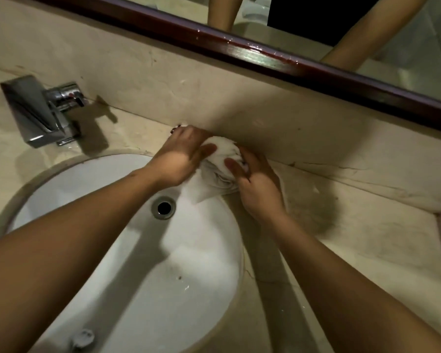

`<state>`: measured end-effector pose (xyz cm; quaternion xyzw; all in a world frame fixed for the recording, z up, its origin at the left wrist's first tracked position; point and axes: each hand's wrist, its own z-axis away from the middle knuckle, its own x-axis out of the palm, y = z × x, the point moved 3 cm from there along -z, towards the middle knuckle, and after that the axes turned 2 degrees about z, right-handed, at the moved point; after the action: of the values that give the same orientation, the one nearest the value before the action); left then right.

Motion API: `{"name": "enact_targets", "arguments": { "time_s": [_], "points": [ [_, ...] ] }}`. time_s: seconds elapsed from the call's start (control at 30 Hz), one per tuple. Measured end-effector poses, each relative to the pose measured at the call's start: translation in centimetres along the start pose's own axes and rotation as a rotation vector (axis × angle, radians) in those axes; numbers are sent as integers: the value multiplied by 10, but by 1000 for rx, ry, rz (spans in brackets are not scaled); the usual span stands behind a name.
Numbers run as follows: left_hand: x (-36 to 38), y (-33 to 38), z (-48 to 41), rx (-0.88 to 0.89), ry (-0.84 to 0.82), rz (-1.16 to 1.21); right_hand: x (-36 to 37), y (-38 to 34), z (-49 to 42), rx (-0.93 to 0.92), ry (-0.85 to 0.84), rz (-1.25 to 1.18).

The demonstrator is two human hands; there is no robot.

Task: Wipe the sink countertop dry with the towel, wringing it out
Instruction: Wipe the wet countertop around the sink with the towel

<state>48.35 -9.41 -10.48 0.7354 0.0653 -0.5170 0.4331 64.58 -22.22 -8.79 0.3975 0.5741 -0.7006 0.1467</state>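
Observation:
A bunched white towel lies on the beige stone countertop at the back rim of the sink, against the backsplash. One corner of it hangs over the basin edge. My left hand lies flat on the towel's left side, fingers stretched toward the wall. My right hand presses on the towel's right side with straight fingers, thumb laid on the cloth. Part of the towel is hidden under both hands.
The white oval sink with its open drain sits below the hands. A chrome faucet stands at the back left. A dark wooden mirror frame runs above the backsplash. A small plug-like object lies near the basin's front.

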Motion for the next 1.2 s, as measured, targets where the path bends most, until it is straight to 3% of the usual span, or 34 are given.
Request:
{"name": "enact_targets", "arguments": {
  "time_s": [0.2,0.4,0.57,0.77,0.87,0.97,1.1,1.2],
  "points": [
    [-14,-16,15,-37,64,8,23,-18,-7,-63,-71,13],
    [33,52,2,71,-28,17,-21,37,41,55,79,-28],
    [99,146,-17,301,-175,-37,-79,100,125,291,238,0],
    [175,262,-23,500,-522,44,-141,152,218,480,525,148],
    [200,311,-9,551,-490,-31,-159,165,259,544,598,301],
    [212,328,11,398,-379,-1,-171,168,272,539,634,386],
    [222,335,27,305,-275,76,-160,170,256,483,485,234],
    [226,338,22,364,-265,170,-157,174,260,424,628,146]
  ]
}}
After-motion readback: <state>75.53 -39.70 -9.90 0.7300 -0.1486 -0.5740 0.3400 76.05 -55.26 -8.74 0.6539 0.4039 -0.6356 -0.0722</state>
